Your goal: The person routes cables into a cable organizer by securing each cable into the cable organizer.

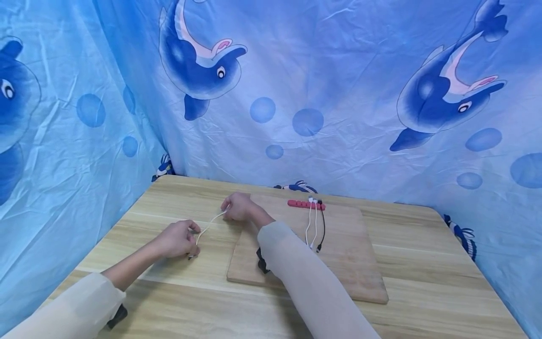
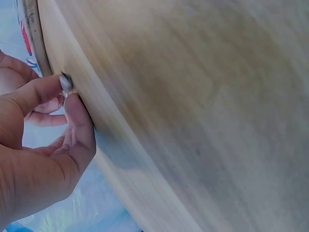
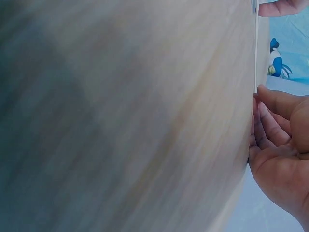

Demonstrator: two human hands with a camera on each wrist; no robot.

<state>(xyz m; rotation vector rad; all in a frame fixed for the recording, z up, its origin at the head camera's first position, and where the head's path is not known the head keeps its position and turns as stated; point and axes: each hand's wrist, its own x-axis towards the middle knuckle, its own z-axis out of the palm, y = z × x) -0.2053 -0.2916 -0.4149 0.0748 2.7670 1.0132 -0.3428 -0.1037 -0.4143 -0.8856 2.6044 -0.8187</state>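
A short white cable [image 1: 208,226] stretches over the wooden table [image 1: 423,287] between my two hands. My left hand [image 1: 178,239] pinches its near end; in the left wrist view thumb and forefinger meet on the plug [image 2: 66,83]. My right hand [image 1: 238,207] holds the far end, fingers curled at the cable [image 3: 255,58]. On the wooden board [image 1: 351,263] lies a red cable holder [image 1: 306,204] with two white cables [image 1: 312,225] and a black cable [image 1: 323,226] clipped in it.
A blue dolphin-print cloth [image 1: 322,89] hangs behind and on both sides of the table. A dark wrist strap [image 1: 261,260] shows under my right forearm, which crosses the board's left edge.
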